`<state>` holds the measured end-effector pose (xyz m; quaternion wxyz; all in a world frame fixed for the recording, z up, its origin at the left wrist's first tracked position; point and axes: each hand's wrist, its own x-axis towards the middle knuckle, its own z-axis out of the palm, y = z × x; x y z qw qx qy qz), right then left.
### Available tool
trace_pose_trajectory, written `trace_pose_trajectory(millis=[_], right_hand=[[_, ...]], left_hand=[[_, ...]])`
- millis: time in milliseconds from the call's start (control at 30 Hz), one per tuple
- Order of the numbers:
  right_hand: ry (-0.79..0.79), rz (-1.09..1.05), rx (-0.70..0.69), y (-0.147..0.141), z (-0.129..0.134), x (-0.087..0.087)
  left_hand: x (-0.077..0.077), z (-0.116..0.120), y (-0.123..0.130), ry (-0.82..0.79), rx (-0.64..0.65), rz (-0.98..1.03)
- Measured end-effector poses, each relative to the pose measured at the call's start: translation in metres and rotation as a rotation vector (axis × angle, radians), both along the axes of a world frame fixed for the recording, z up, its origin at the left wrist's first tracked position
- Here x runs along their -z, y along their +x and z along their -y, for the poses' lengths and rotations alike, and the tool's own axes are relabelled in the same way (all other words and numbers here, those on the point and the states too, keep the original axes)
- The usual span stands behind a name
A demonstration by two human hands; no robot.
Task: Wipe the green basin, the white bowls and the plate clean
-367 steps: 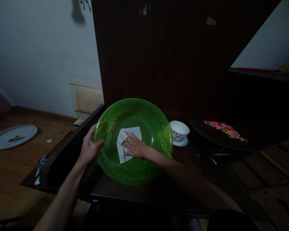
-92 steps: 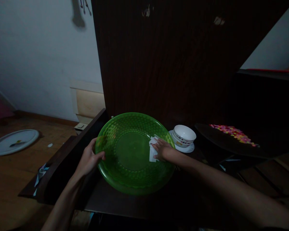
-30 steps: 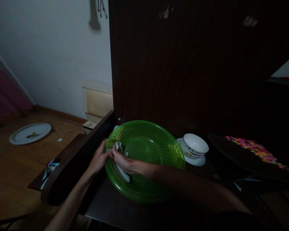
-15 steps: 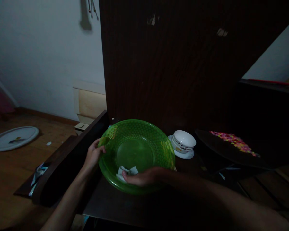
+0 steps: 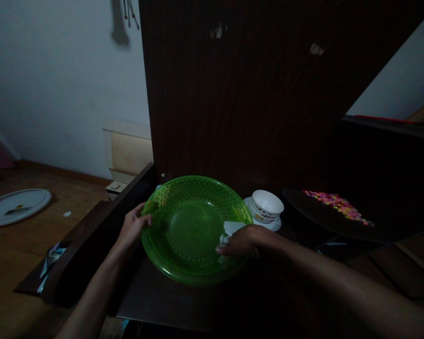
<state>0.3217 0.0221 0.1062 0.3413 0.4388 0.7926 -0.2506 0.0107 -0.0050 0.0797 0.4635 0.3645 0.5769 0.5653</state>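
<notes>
A wide green plastic basin (image 5: 196, 228) with a honeycomb pattern is tilted toward me above a dark tabletop. My left hand (image 5: 136, 223) grips its left rim, thumb on the inside and fingers behind the edge. Inside the basin's right wall is my right hand (image 5: 238, 242), closed on a white tissue (image 5: 229, 230) and pressing it against the wall. Part of the tissue sticks out above and beside the fingers.
Stacked white bowls (image 5: 267, 203) on a plate stand right of the basin, by the dark upright panel (image 5: 247, 103). Farther right are many small pink and yellow pieces (image 5: 339, 206). A white oval lid-like thing (image 5: 38, 200) lies on the floor at left.
My right hand has swept the tissue from the basin's near side to its right wall. My left hand keeps its hold on the rim. The view has shifted slightly.
</notes>
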Motion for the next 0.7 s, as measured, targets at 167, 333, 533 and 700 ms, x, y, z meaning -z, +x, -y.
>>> trace_pose_trajectory(millis=[167, 333, 533, 700], right_hand=[[0.239, 0.024, -0.118, 0.012, -0.033, 0.034], [0.464, 0.018, -0.196, 0.023, -0.063, 0.062], [0.647, -0.085, -0.372, 0.025, -0.105, 0.075], [0.728, -0.183, -0.528, 0.010, -0.133, 0.074]], left_hand=[[0.000, -0.002, -0.005, 0.007, 0.071, -0.052], [-0.001, -0.002, -0.009, 0.003, 0.104, -0.089], [-0.004, -0.004, -0.010, 0.017, 0.138, -0.144], [-0.007, -0.003, -0.010, 0.004, 0.167, -0.166]])
